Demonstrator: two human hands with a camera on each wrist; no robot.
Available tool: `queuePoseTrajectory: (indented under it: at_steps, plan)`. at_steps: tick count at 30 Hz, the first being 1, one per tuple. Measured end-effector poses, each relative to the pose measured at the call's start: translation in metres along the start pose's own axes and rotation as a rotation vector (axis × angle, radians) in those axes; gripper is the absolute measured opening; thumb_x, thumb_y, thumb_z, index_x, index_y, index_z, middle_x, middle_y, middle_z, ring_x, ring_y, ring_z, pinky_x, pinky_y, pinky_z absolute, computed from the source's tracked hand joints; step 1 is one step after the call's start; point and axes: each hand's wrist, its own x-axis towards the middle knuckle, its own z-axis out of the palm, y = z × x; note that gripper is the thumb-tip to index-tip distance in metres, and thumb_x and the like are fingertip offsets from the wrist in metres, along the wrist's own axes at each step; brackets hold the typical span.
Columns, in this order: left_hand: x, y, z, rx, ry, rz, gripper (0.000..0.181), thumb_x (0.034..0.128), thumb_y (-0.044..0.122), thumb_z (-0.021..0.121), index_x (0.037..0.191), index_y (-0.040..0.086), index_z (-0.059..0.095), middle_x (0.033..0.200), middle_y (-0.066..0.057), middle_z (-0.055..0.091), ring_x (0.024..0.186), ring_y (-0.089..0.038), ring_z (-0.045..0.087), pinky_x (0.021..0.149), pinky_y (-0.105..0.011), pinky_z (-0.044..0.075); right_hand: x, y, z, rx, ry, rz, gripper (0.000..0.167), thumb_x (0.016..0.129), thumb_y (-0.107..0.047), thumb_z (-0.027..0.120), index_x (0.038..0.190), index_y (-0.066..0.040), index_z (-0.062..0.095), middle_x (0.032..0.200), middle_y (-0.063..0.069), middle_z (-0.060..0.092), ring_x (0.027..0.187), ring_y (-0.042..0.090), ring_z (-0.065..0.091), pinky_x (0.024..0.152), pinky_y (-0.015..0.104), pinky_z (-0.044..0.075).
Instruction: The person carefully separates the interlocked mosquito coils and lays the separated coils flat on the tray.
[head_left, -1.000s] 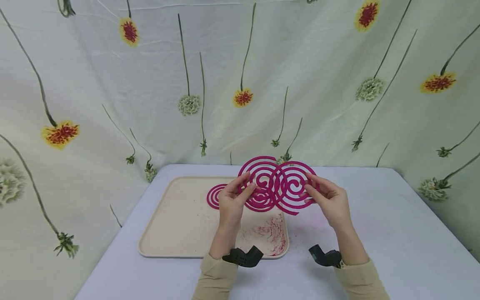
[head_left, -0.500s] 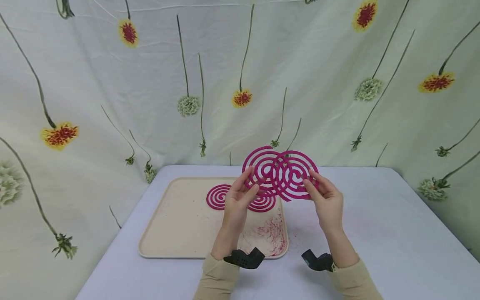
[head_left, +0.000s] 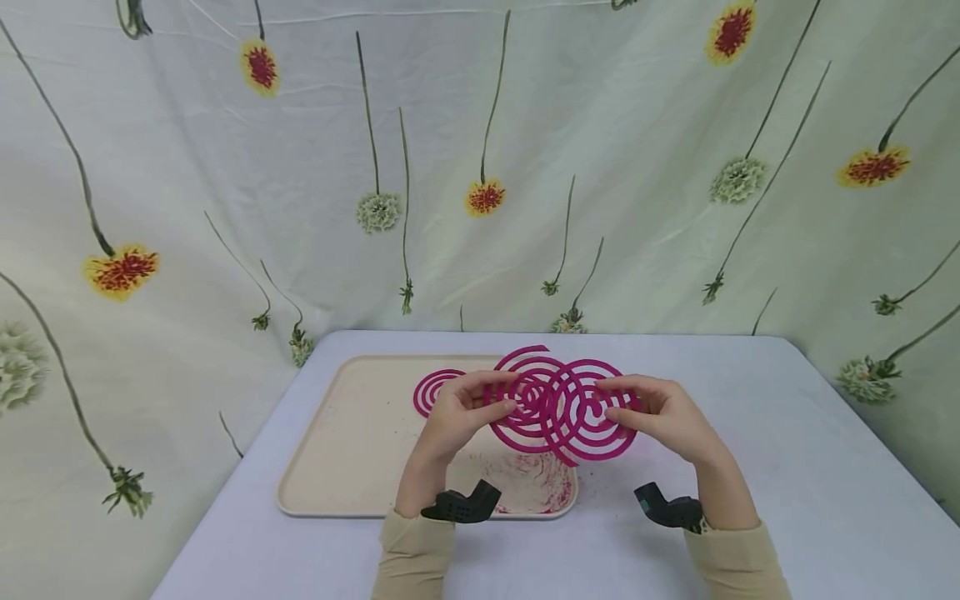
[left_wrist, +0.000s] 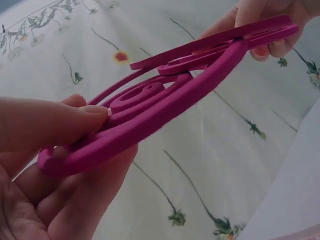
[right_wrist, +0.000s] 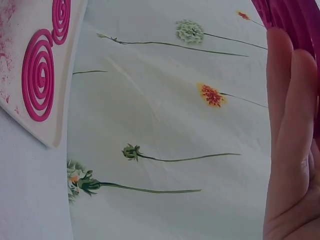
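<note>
Two magenta mosquito coils are held up above the table in the head view, partly overlapping at their middles. My left hand (head_left: 456,418) pinches the left mosquito coil (left_wrist: 167,121) between thumb and fingers near its outer rings. On the other side my right hand (head_left: 671,414) pinches the right mosquito coil (head_left: 596,457). In the left wrist view the two coils cross each other at an angle; whether their rings are linked cannot be told. The right wrist view shows the right fingers (right_wrist: 295,120) against the coil at its upper right edge.
A beige tray (head_left: 352,450) lies on the white table (head_left: 780,467), with magenta crumbs at its right end. Another mosquito coil (head_left: 427,393) rests on it, partly behind my left hand, beside one more coil (right_wrist: 37,116). A flower-printed cloth (head_left: 645,167) hangs behind the table.
Both hands rose slightly with the two coils, then came down lower than at first. The wrists have spread outward and the fingers now point more toward each other. Both grips stay.
</note>
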Motion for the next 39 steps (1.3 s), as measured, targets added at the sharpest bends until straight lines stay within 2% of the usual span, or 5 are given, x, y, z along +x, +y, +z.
queuePoseTrajectory:
  at_steps: [8, 17, 25, 32, 39]
  plan:
    - [0.004, 0.0, 0.011, -0.069, 0.194, -0.013, 0.036, 0.084, 0.0, 0.068, 0.119, -0.005, 0.061, 0.113, -0.022, 0.063, 0.095, -0.021, 0.066, 0.082, -0.033, 0.053, 0.005, -0.003, 0.011, 0.046, 0.197, 0.036, 0.04, 0.085, -0.008, 0.069, 0.122, 0.003, 0.059, 0.113, 0.022, 0.06, 0.082, 0.013, 0.065, 0.071, 0.027, 0.056]
    - [0.009, -0.004, 0.027, -0.18, 0.434, 0.07, 0.034, 0.0835, -0.005, 0.066, 0.117, -0.008, 0.061, 0.109, -0.016, 0.066, 0.096, -0.021, 0.066, 0.079, -0.032, 0.053, 0.012, -0.002, 0.034, 0.168, 0.45, -0.006, 0.041, 0.085, -0.006, 0.068, 0.125, 0.001, 0.058, 0.109, -0.008, 0.063, 0.093, 0.009, 0.066, 0.073, 0.027, 0.054]
    - [0.013, -0.008, 0.044, -0.259, 0.566, 0.092, 0.037, 0.0847, 0.004, 0.068, 0.12, -0.004, 0.061, 0.116, -0.017, 0.063, 0.102, -0.024, 0.064, 0.082, -0.031, 0.052, 0.017, -0.001, 0.055, 0.261, 0.644, -0.092, 0.042, 0.083, 0.001, 0.068, 0.124, -0.002, 0.06, 0.105, 0.002, 0.066, 0.087, 0.013, 0.068, 0.07, 0.027, 0.055]
    - [0.011, -0.007, 0.035, -0.181, 0.432, 0.098, 0.042, 0.0876, 0.004, 0.065, 0.127, -0.003, 0.055, 0.126, -0.015, 0.057, 0.11, -0.023, 0.059, 0.087, -0.032, 0.05, 0.017, 0.001, 0.056, 0.225, 0.613, -0.092, 0.042, 0.083, -0.002, 0.069, 0.124, -0.002, 0.059, 0.111, 0.008, 0.063, 0.09, 0.013, 0.067, 0.073, 0.028, 0.054]
    - [0.004, -0.004, 0.007, -0.008, 0.119, 0.014, 0.043, 0.086, 0.0, 0.064, 0.128, 0.001, 0.055, 0.126, -0.02, 0.054, 0.11, -0.041, 0.056, 0.082, -0.034, 0.052, 0.012, 0.001, 0.034, 0.113, 0.287, 0.0, 0.043, 0.083, -0.004, 0.07, 0.124, -0.001, 0.055, 0.12, 0.017, 0.054, 0.083, 0.014, 0.066, 0.072, 0.028, 0.055]
